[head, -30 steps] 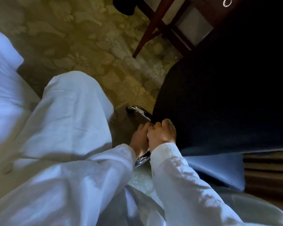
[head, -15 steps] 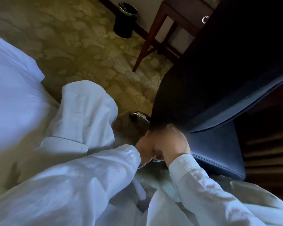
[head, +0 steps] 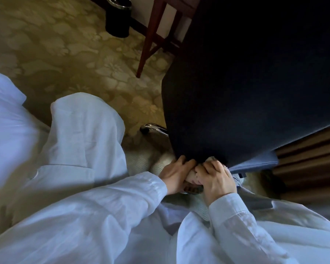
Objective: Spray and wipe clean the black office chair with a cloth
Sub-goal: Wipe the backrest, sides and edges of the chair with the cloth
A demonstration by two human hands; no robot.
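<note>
Chair [head: 246, 88] stands on carpet [head: 65, 54], fills upper right. Long axis of dark panel runs from low centre up toward top right corner. Cloth [head: 191, 184] bunched at chair's lowest edge. Left hand [head: 176, 175], right hand [head: 216, 178] side by side, fingers curled, both grasping cloth.

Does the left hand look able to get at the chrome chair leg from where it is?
Probably yes. The left hand, on the cloth at the lower edge of the black chair, is near the chrome leg; only low pale fabric shows between them.
</note>
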